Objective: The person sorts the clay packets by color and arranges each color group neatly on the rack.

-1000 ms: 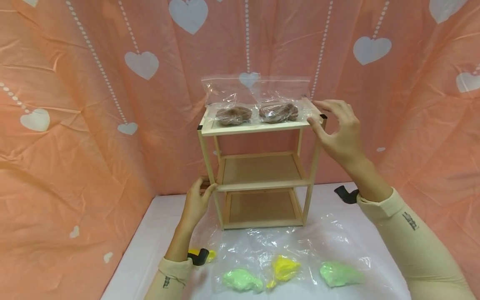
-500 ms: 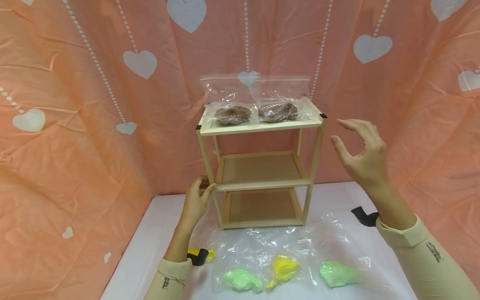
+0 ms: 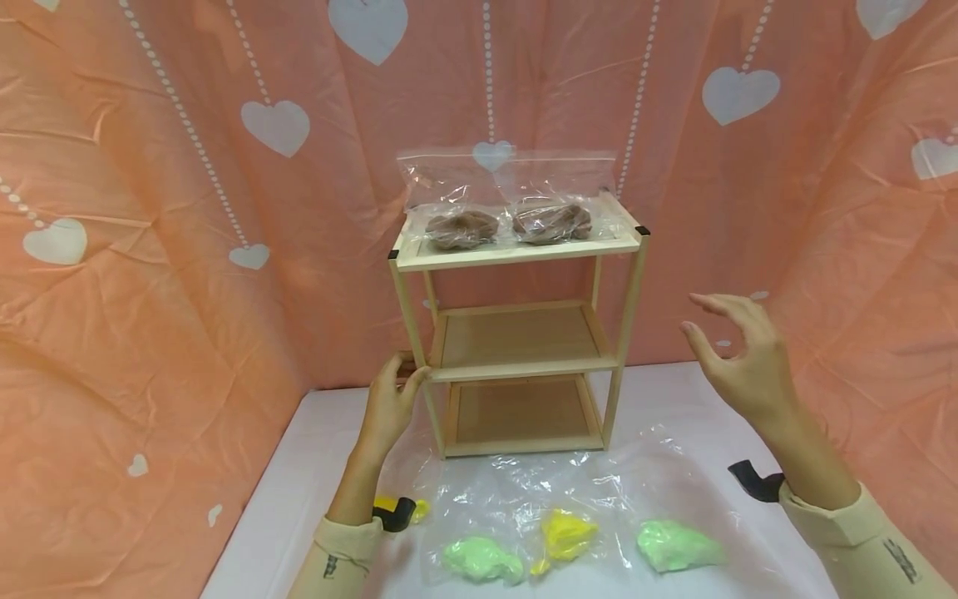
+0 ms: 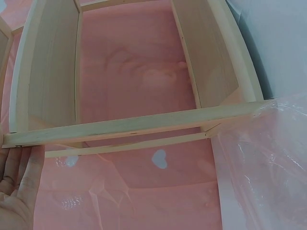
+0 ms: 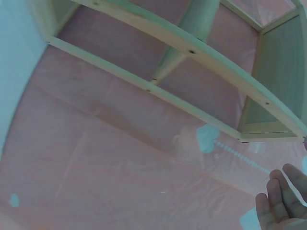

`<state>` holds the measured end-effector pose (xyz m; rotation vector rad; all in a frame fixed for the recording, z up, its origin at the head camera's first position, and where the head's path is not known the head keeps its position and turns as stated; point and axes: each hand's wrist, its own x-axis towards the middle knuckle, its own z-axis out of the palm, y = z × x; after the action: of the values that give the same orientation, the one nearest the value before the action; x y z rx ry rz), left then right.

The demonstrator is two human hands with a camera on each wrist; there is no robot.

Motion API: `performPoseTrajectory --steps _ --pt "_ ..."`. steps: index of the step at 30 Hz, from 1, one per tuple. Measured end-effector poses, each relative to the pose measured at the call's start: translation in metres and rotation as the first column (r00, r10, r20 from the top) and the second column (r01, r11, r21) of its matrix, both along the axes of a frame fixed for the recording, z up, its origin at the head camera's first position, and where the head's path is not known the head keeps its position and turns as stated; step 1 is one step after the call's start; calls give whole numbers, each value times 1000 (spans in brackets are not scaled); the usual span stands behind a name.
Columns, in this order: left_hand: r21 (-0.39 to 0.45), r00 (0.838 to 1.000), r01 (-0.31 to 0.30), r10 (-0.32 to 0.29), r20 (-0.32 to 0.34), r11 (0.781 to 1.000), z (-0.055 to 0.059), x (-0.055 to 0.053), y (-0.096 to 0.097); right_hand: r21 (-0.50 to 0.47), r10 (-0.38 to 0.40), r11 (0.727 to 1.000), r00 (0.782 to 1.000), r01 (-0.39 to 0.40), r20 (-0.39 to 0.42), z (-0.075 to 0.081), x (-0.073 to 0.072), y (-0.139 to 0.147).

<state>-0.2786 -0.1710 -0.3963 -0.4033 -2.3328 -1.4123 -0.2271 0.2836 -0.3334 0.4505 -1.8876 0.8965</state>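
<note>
A three-tier wooden shelf rack (image 3: 516, 368) stands upright in the middle of the table. My left hand (image 3: 391, 399) holds its left front post at the height of the middle tier, thumb in front and fingers behind. In the left wrist view, the fingers (image 4: 21, 172) lie against that post. To the right of the rack, my right hand (image 3: 748, 358) hangs in the air, apart from it, with thumb and fingers spread and nothing between them. On the top tier lie two brown bundles (image 3: 462, 229) in clear zip bags.
In front of the rack, clear plastic bags lie on the white table (image 3: 277, 491). They hold light green bundles (image 3: 482, 558) and a yellow bundle (image 3: 566, 535); another yellow one is partly hidden by my left wrist. A pink curtain (image 3: 337, 316) with white hearts surrounds the table.
My right hand has left the top right corner of the rack and moved right and down. My left hand stays on the left post, and the rack stands where it was.
</note>
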Motion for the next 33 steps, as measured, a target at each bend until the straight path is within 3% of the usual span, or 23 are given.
performPoseTrajectory --steps 7,20,28,33 --pt "-5 1000 -10 10 -12 1000 -3 -2 -1 61 -6 998 995 0 96 -23 14 9" --pt "-1 1000 -5 5 27 1000 -2 0 -1 159 -12 987 977 -22 214 -66 31 23" --pt "-1 999 0 0 39 1000 0 1 -1 253 -5 964 950 -78 312 -93 41 30" --pt "-2 999 1 -1 37 1000 1 1 -1 298 -25 949 915 -105 403 -106 48 36"
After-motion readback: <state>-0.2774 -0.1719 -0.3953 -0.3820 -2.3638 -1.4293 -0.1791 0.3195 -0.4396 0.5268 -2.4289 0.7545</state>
